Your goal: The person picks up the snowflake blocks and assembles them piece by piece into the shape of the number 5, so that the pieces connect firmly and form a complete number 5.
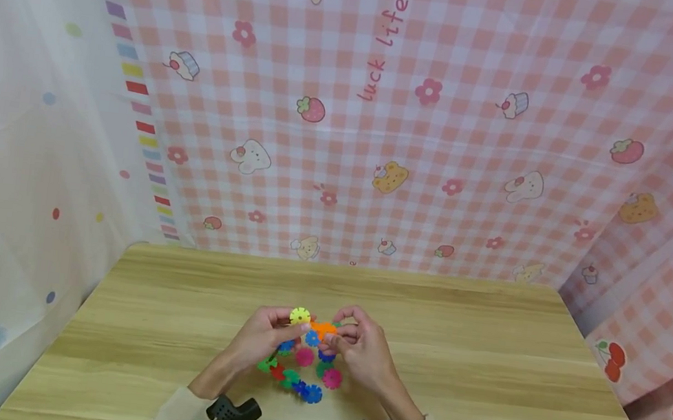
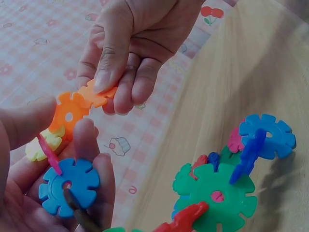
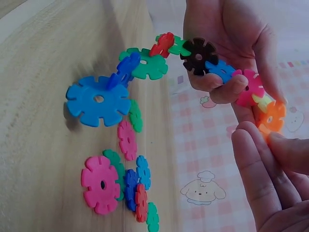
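Note:
Notched plastic building discs are slotted together into a multicoloured chain. My left hand (image 1: 260, 336) holds its upper end, with a yellow disc (image 1: 300, 315), a pink disc (image 2: 49, 154) and a blue disc (image 2: 52, 194) at the fingers. An orange disc (image 2: 62, 116) stands by the left thumb. Between thumb and fingers, my right hand (image 1: 367, 352) pinches a second orange disc (image 2: 96, 93) against the first; whether their slots are engaged I cannot tell. Below the left hand hangs the rest of the chain, including a black disc (image 3: 193, 63), a green disc (image 2: 234, 188) and a blue end disc (image 3: 82, 104).
Several other discs, among them a pink disc (image 3: 99, 193) and a red disc (image 3: 141, 203), lie on the wooden table (image 1: 480, 372) beneath the hands. A pink checked curtain (image 1: 372, 228) hangs behind the table's far edge. Both wrists wear black mounts (image 1: 234, 412).

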Action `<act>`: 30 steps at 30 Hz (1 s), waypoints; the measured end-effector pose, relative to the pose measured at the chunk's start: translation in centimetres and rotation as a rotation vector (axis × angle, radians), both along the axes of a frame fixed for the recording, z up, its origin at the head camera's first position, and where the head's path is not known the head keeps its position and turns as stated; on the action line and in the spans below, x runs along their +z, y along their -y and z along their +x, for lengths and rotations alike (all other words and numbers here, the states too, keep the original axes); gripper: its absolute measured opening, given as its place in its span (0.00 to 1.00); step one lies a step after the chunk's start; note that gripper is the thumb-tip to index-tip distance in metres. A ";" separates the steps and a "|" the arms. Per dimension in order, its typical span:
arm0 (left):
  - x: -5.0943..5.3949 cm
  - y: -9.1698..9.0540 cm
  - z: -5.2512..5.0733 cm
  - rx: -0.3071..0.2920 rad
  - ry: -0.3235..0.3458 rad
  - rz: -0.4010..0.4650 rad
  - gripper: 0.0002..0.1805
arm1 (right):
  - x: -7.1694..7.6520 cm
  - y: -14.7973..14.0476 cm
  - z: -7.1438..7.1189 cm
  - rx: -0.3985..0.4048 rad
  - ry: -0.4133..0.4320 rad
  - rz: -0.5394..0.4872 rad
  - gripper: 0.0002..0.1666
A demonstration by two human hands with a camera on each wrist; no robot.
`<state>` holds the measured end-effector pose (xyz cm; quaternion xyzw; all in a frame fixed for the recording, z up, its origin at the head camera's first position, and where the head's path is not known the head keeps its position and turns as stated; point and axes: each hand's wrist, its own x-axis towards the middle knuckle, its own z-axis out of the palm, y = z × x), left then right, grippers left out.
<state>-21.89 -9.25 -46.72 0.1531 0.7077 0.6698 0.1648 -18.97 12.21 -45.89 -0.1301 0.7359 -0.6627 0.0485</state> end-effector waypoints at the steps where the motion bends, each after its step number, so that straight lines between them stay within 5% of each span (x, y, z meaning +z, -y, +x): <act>1: 0.0 0.0 0.0 0.001 0.000 0.001 0.22 | 0.0 0.0 0.0 -0.002 -0.001 -0.004 0.12; 19: 0.4 0.3 -0.2 -0.042 0.056 -0.082 0.22 | -0.3 -0.6 -0.1 0.096 0.013 -0.036 0.08; 30: 0.0 -0.4 0.3 -0.020 0.064 -0.046 0.22 | -0.8 -0.7 -0.2 0.092 0.002 -0.034 0.09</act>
